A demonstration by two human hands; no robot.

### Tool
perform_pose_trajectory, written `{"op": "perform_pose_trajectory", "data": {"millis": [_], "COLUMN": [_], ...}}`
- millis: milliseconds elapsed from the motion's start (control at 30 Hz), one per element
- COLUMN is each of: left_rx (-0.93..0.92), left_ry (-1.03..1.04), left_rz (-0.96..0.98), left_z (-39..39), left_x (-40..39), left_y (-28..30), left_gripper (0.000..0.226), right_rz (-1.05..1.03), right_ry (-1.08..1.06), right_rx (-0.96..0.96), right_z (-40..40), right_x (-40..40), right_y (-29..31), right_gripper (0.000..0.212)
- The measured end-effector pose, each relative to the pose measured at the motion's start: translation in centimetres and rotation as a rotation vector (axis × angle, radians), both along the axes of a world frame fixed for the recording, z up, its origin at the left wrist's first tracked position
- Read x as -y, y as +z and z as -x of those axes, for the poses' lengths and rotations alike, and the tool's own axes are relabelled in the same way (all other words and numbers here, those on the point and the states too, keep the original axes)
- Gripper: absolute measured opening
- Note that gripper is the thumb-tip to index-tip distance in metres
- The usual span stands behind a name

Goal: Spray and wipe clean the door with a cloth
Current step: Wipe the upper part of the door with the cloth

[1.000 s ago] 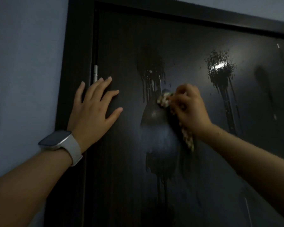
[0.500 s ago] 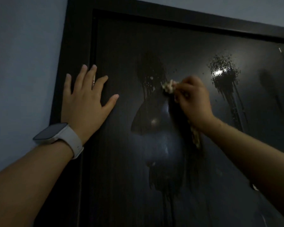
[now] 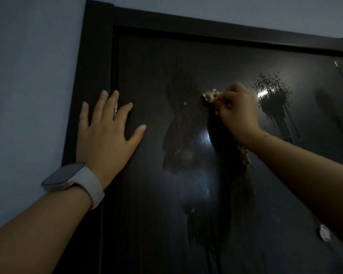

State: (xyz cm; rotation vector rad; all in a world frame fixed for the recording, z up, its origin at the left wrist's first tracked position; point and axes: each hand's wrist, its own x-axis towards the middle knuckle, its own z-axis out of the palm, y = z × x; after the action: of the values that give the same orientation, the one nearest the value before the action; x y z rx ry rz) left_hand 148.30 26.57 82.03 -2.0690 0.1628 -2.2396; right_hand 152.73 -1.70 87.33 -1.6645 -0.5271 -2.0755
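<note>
the left hand (image 3: 107,135) lies flat with fingers spread on the dark door (image 3: 147,194) at its left edge. the right hand (image 3: 237,111) grips a bunched cloth (image 3: 210,95), pressing it to the door's upper middle, beside wet spray drips (image 3: 273,95).

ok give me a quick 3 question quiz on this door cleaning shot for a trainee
1. True or false: the left hand lies flat with spread fingers across the door and its frame.
2. Which hand grips the cloth? A) left B) right C) both
3. Fill in: the unwiped spray patch with drips lies to the ____ of the right hand.

Key: 1 true; 2 B; 3 right
</note>
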Motion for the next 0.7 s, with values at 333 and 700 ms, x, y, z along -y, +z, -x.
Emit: {"op": "perform_pose_trajectory", "data": {"millis": [333, 700], "left_rx": [-0.003, -0.041], "left_ry": [-0.033, -0.047], "left_rz": [0.003, 0.009], "left_z": [0.2, 1.1], "left_x": [0.0, -0.2], "left_y": [-0.1, 1.1], "left_gripper": [0.052, 0.055], "right_rz": [0.521, 0.367], "right_ry": [0.115, 0.198], "right_rx": [0.138, 0.164], "right_z": [0.6, 1.0], "right_x": [-6.4, -12.8], "right_y": [-5.2, -1.2], "right_gripper": [0.015, 0.01]}}
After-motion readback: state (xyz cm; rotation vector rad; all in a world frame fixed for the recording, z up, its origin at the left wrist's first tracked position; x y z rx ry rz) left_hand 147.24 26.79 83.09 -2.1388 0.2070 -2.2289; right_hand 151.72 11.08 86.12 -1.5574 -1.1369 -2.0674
